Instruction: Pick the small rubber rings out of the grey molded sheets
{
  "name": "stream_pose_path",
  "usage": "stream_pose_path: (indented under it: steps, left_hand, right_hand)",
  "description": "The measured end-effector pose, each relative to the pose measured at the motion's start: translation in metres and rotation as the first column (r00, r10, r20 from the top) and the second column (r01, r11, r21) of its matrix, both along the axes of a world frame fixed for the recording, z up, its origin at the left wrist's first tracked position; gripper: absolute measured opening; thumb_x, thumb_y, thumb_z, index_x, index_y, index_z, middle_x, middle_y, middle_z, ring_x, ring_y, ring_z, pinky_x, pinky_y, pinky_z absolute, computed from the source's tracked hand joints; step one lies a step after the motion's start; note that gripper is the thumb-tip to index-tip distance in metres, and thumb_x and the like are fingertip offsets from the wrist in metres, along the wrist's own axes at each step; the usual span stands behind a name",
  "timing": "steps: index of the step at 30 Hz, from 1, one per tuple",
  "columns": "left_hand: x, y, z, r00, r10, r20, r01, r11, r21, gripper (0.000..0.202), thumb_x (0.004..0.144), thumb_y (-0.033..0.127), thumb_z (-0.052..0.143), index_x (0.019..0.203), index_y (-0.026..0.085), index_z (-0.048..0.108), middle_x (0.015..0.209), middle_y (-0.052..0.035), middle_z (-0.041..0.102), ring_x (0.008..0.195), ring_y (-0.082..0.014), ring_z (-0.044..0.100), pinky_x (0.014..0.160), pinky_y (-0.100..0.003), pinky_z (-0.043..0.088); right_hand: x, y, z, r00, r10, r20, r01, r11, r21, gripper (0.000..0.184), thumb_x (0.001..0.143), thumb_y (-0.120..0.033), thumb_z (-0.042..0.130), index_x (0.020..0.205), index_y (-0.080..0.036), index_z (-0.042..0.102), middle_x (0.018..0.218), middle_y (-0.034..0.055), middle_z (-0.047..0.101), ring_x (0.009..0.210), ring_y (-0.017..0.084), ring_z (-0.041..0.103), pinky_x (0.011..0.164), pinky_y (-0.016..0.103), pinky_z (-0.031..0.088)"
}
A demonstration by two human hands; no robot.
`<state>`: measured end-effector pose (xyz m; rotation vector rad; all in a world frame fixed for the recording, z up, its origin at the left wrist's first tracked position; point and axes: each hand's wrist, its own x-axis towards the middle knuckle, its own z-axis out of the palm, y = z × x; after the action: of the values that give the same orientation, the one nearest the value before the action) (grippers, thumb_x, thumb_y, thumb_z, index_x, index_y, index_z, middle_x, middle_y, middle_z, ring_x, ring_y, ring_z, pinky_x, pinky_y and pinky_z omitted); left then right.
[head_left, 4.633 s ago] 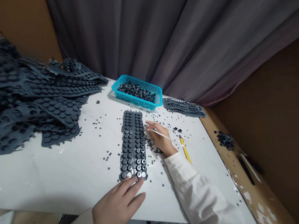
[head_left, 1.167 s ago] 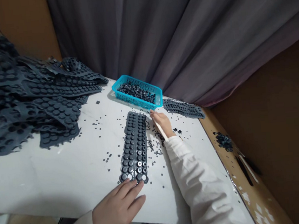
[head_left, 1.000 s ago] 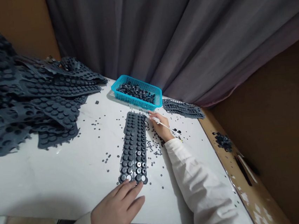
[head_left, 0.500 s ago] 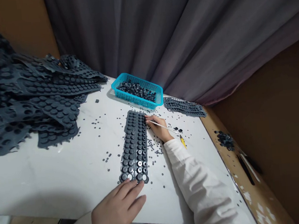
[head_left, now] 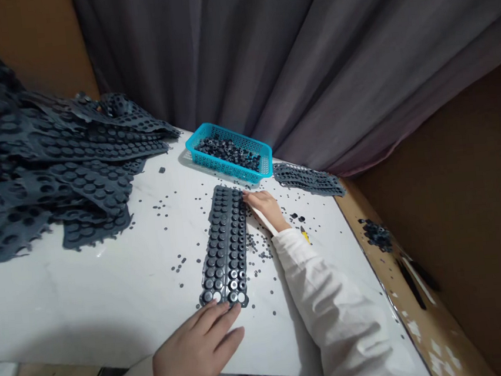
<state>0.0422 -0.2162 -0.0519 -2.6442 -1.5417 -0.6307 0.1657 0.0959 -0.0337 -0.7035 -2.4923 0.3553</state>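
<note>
White stick (head_left: pixel 265 220) newly steeper, tight in right grip (head_left: pixel 270 206) (left grip (head_left: pixel 199 348) outspread on strip (head_left: pixel 224 244)).

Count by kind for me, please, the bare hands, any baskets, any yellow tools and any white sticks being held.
Bare hands: 2 (left hand, right hand)
Baskets: 1 (teal basket)
Yellow tools: 1 (yellow tool)
White sticks held: 1 (white stick)
Total: 5
</note>
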Motion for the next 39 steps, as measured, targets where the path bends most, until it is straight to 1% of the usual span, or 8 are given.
stream_pose_path:
  steps: [5, 7, 10, 14, 25, 28, 31, 39]
  left_hand:
    - [0.001, 0.0, 0.001, 1.0, 0.015, 0.022, -0.015, 1.0, -0.002, 0.032, 0.088, 0.021, 0.046, 0.118, 0.024, 0.057, 0.134, 0.0005, 0.054, 0.118, -0.0215, 0.046, 0.102, -0.035, 0.038]
    - [0.001, -0.001, 0.003, 0.999, 0.029, 0.025, -0.028, 1.0, -0.006, 0.032, 0.088, 0.019, 0.045, 0.118, 0.025, 0.057, 0.134, 0.0016, 0.053, 0.118, -0.0209, 0.045, 0.102, -0.034, 0.038]
    - [0.002, -0.001, 0.001, 0.999, 0.031, 0.037, -0.032, 0.999, 0.018, 0.031, 0.089, 0.021, 0.044, 0.117, 0.025, 0.057, 0.133, 0.0013, 0.054, 0.118, -0.0216, 0.046, 0.101, -0.035, 0.039]
    - [0.003, -0.001, -0.004, 0.999, 0.032, 0.044, -0.033, 0.999, 0.031, 0.03, 0.09, 0.021, 0.044, 0.116, 0.025, 0.058, 0.133, 0.0007, 0.055, 0.117, -0.0217, 0.047, 0.1, -0.035, 0.04]
    - [0.0, -0.001, 0.013, 1.0, 0.024, -0.004, -0.024, 0.995, -0.094, 0.037, 0.085, 0.013, 0.047, 0.12, 0.025, 0.054, 0.137, 0.0018, 0.052, 0.12, -0.0204, 0.047, 0.103, -0.034, 0.038]
    - [0.001, 0.0, 0.008, 1.0, 0.017, 0.019, -0.016, 0.999, -0.033, 0.037, 0.083, 0.013, 0.048, 0.118, 0.024, 0.055, 0.135, 0.0005, 0.053, 0.118, -0.0212, 0.048, 0.101, -0.034, 0.04]
    - [0.001, 0.0, 0.006, 0.999, 0.021, 0.038, -0.021, 1.0, 0.007, 0.033, 0.085, 0.016, 0.047, 0.115, 0.023, 0.057, 0.133, 0.0006, 0.055, 0.117, -0.0213, 0.048, 0.101, -0.035, 0.039]
    - [0.0, -0.001, 0.019, 0.999, -0.001, -0.05, -0.006, 0.991, -0.131, 0.048, 0.077, 0.009, 0.052, 0.123, 0.023, 0.052, 0.14, -0.0002, 0.048, 0.122, -0.0229, 0.043, 0.105, -0.037, 0.036]
  right_hand:
    - [0.004, 0.01, 0.005, 0.99, -0.119, -0.076, 0.121, 0.992, 0.023, 0.017, 0.091, -0.026, 0.048, 0.091, -0.02, 0.064, 0.103, 0.0105, 0.072, 0.095, 0.023, 0.067, 0.084, 0.034, 0.048]
    - [0.005, 0.007, 0.004, 0.984, -0.137, -0.111, 0.139, 0.99, 0.01, 0.019, 0.091, -0.031, 0.047, 0.093, -0.02, 0.062, 0.107, 0.0102, 0.071, 0.096, 0.023, 0.067, 0.083, 0.033, 0.05]
    - [0.004, -0.002, 0.0, 0.977, -0.112, -0.181, 0.094, 0.99, -0.103, 0.021, 0.089, -0.036, 0.05, 0.094, -0.02, 0.063, 0.119, 0.0093, 0.066, 0.105, 0.023, 0.064, 0.089, 0.034, 0.049]
    - [0.001, -0.008, -0.006, 0.969, -0.087, -0.23, 0.036, 0.975, -0.218, 0.02, 0.086, -0.035, 0.053, 0.089, -0.019, 0.063, 0.114, 0.0109, 0.068, 0.103, 0.023, 0.066, 0.09, 0.037, 0.05]
    - [0.002, 0.004, -0.002, 0.999, 0.001, -0.046, -0.005, 0.996, -0.089, 0.017, 0.087, -0.03, 0.051, 0.089, -0.021, 0.065, 0.107, 0.0103, 0.071, 0.098, 0.025, 0.066, 0.089, 0.039, 0.049]
    - [0.001, 0.01, -0.001, 1.0, 0.004, -0.019, -0.005, 0.998, -0.064, 0.018, 0.088, -0.029, 0.049, 0.09, -0.021, 0.065, 0.102, 0.0097, 0.072, 0.097, 0.025, 0.066, 0.087, 0.037, 0.049]
    - [0.0, 0.015, -0.001, 0.998, -0.042, -0.045, 0.04, 0.998, -0.044, 0.019, 0.089, -0.031, 0.047, 0.091, -0.022, 0.063, 0.105, 0.0091, 0.071, 0.094, 0.024, 0.067, 0.084, 0.037, 0.05]
    - [0.0, 0.017, -0.007, 0.977, -0.134, -0.163, 0.125, 0.99, -0.065, 0.021, 0.091, -0.037, 0.044, 0.092, -0.023, 0.06, 0.104, 0.0062, 0.072, 0.09, 0.023, 0.068, 0.077, 0.034, 0.053]
